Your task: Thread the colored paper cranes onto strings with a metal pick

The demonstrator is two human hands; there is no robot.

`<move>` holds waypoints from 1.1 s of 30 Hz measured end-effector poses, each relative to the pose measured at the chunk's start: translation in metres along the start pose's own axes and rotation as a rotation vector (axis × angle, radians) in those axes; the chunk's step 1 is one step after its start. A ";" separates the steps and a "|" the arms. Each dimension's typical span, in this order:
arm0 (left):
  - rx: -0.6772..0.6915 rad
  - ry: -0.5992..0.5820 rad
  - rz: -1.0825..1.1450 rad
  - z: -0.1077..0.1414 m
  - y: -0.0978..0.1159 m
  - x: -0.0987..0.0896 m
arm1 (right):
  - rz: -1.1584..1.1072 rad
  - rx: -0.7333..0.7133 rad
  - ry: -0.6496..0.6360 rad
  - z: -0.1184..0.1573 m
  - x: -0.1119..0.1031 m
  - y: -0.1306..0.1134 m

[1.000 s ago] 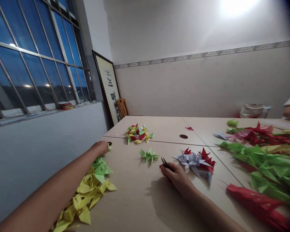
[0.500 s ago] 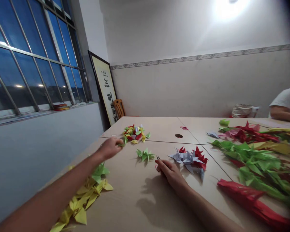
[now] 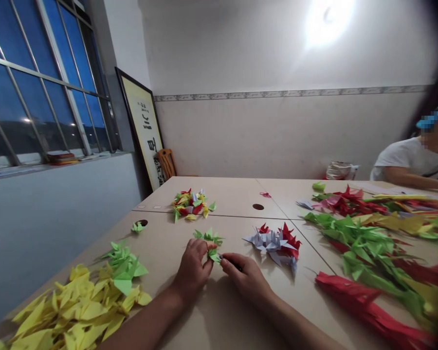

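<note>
The left hand [image 3: 193,265] pinches a green paper crane [image 3: 214,255], the right hand [image 3: 246,281] grips dark tweezers [image 3: 233,263], over a tan table [image 3: 222,197], window [image 3: 47,82] at ten o'clock

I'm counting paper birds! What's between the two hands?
A small green paper crane is held between the left hand and the right hand, as the head view shows.

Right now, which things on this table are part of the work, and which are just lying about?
In use: left hand pinching a green paper crane; right hand holding dark tweezers.
Lying about: green crane pile; grey paper cranes; yellow paper cranes; framed calligraphy.
</note>
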State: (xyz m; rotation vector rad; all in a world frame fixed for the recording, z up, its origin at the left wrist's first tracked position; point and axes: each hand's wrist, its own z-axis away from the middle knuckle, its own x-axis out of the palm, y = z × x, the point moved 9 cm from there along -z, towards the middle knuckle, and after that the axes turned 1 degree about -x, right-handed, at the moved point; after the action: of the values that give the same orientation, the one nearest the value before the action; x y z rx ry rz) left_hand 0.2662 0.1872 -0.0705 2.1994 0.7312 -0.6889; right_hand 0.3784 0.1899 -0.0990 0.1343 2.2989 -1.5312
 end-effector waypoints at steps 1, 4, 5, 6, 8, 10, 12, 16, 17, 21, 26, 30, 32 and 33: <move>0.011 0.004 0.007 0.000 0.001 -0.001 | 0.013 0.000 0.000 0.000 0.000 0.001; 0.045 -0.001 0.038 0.002 0.005 -0.001 | 0.051 -0.002 -0.009 -0.001 0.002 0.003; 0.053 -0.001 0.044 0.003 0.006 -0.001 | 0.061 -0.001 -0.015 -0.001 0.002 0.004; 0.061 -0.004 0.047 0.004 0.007 0.000 | 0.069 0.001 -0.020 -0.001 0.002 0.004; 0.077 -0.012 0.047 0.005 0.009 0.002 | 0.086 0.004 -0.027 0.000 0.003 0.005; 0.090 -0.016 0.046 0.005 0.010 0.004 | 0.101 0.005 -0.032 0.000 0.003 0.004; 0.090 -0.015 0.056 0.005 0.010 0.004 | 0.110 0.005 -0.034 0.000 0.003 0.004; 0.000 -0.017 0.139 0.004 0.004 0.004 | 0.118 0.019 -0.029 0.001 0.002 0.005; -0.063 -0.010 0.180 0.004 -0.001 0.005 | 0.119 0.024 -0.025 0.001 0.001 0.006; -0.411 0.088 0.526 0.008 -0.033 0.010 | 0.123 0.047 0.008 0.001 -0.002 0.008; -0.687 0.170 0.991 0.019 -0.055 0.027 | 0.126 0.035 -0.013 0.002 0.000 0.004; -0.744 0.154 1.040 0.022 -0.052 0.030 | 0.130 0.017 -0.030 0.003 0.003 0.003; -0.728 0.133 1.035 0.021 -0.049 0.030 | 0.135 0.015 -0.032 0.003 0.004 0.004; -0.718 0.127 1.033 0.021 -0.048 0.030 | 0.137 0.014 -0.034 0.003 0.004 0.005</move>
State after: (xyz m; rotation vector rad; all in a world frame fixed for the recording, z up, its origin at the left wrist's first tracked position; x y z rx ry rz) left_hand 0.2500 0.2085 -0.1245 1.6141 -0.1622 0.2272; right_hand 0.3767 0.1890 -0.1058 0.2623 2.2042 -1.4695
